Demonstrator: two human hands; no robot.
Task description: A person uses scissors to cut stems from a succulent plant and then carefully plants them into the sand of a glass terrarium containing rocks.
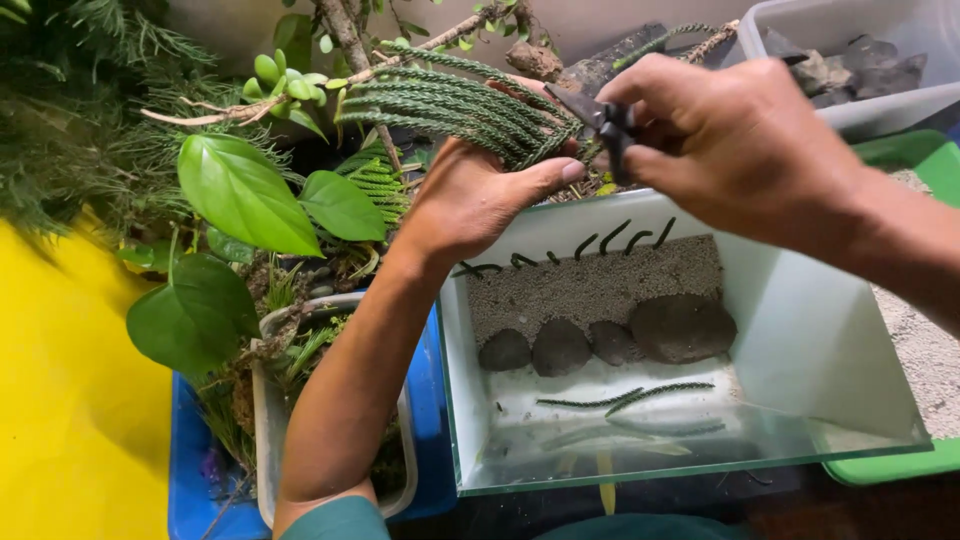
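Glass tank (800,330) with dark rounded stones (610,340) below; left hand (475,195) cupping green scaly fronds (450,105), right hand (730,140) clenching small black scissors (605,125).

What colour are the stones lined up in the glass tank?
Dark grey, smooth and matte: the stones show best in the head view, on pale sand.

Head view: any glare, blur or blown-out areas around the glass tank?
Head view: soft, even light with no hard shadows; the clear rectangular glass tank shows faint reflections along its near front pane, but the grey gravel and dark rounded stones stay readable; the right hand with small black scissors is slightly soft, the left hand holding green trailing stems is sharper; the yellow surface is saturated.
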